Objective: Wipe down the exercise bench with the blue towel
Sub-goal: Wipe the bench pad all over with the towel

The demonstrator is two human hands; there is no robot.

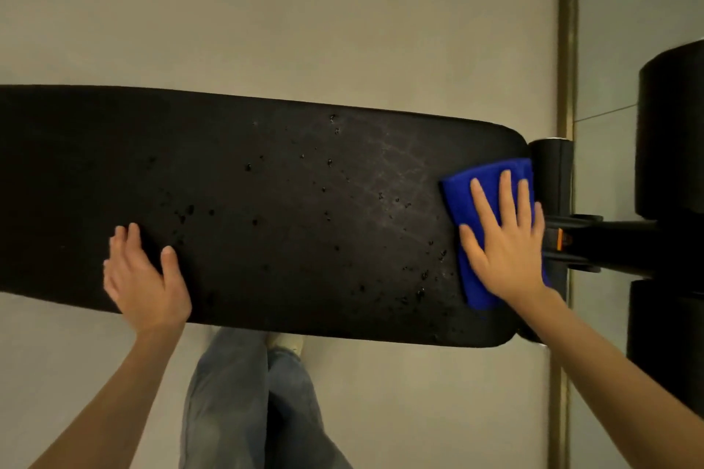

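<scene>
Left hand (146, 280) lies flat on the black exercise bench (266, 202), fingers straight, thumb out, holding nothing. I see water droplets (327, 217) scattered on the pad to its right. Right hand (504, 240) is spread, palm down, pressing the folded blue towel (464, 188) onto the bench's end; black foam rollers (670, 126) lie past its fingertips.

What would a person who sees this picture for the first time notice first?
The eye goes first to the blue towel, folded at the right end of the black bench pad, with the right hand pressed flat on it. Next come the many droplets scattered over the middle and right part of the pad. The left hand rests on the pad's near edge, at the left.
</scene>
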